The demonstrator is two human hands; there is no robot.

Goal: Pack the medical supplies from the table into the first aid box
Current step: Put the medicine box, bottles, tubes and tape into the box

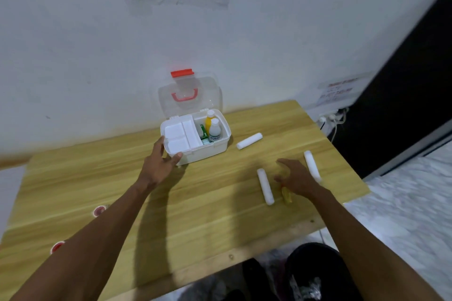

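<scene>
The white first aid box [210,150] stands open at the back of the wooden table [97,190], its clear lid with red handle upright against the wall. Inside are a white tray, a yellow bottle [209,121], a white bottle [215,132] and a green packet. My left hand [161,161] grips the box's front left corner. Three white gauze rolls lie on the table: one [249,140] right of the box, one [265,186] left of my right hand, one [311,165] beyond it. My right hand [297,177] hovers, fingers spread, over a small yellow bottle [286,195].
Two small red round objects [99,210] [57,247] sit near the table's left front. A wall runs behind the table. A power strip with cables [330,117] hangs beyond the right edge, next to a dark panel. My knees show below the front edge.
</scene>
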